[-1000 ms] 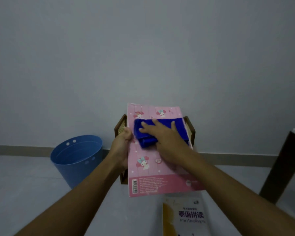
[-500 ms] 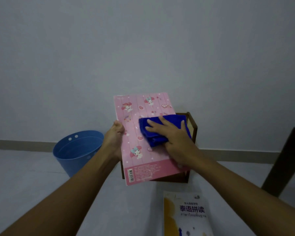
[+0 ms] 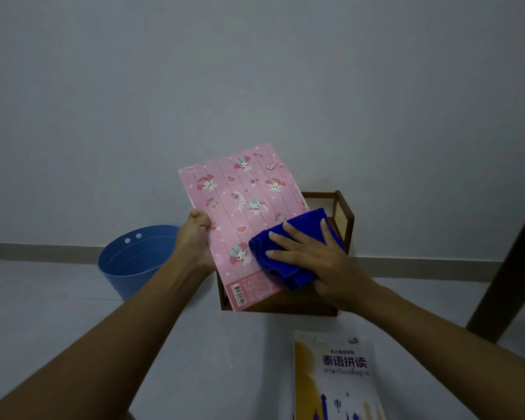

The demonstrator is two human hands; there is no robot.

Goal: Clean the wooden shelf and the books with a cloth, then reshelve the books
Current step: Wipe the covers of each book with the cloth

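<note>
Head view. My left hand (image 3: pixel 194 234), at centre frame, grips the left edge of the pink book (image 3: pixel 243 207), fingers curled round the edge. The book is held off the floor at centre frame, tilted with its top corner leaning toward the upper right, its cartoon-printed cover facing me and a barcode at its lower left corner.

My right hand (image 3: pixel 312 259) lies flat with fingers spread, pressing the blue cloth (image 3: pixel 288 275) onto the lower right part of the cover. The cloth is folded and bunched under the palm and overhangs the book's right edge.

The wooden shelf (image 3: pixel 347 225) stands on the floor (image 3: pixel 58 313) directly behind the book, against the wall; only its right side and lower front edge are visible. What the shelf holds cannot be determined.

A second book (image 3: pixel 337 377), white and yellow with printed script, lies flat on the floor at lower right, apart from the shelf. A blue bucket (image 3: pixel 134 262) stands left of the shelf. A dark table leg (image 3: pixel 509 280) crosses the right edge of the frame.
</note>
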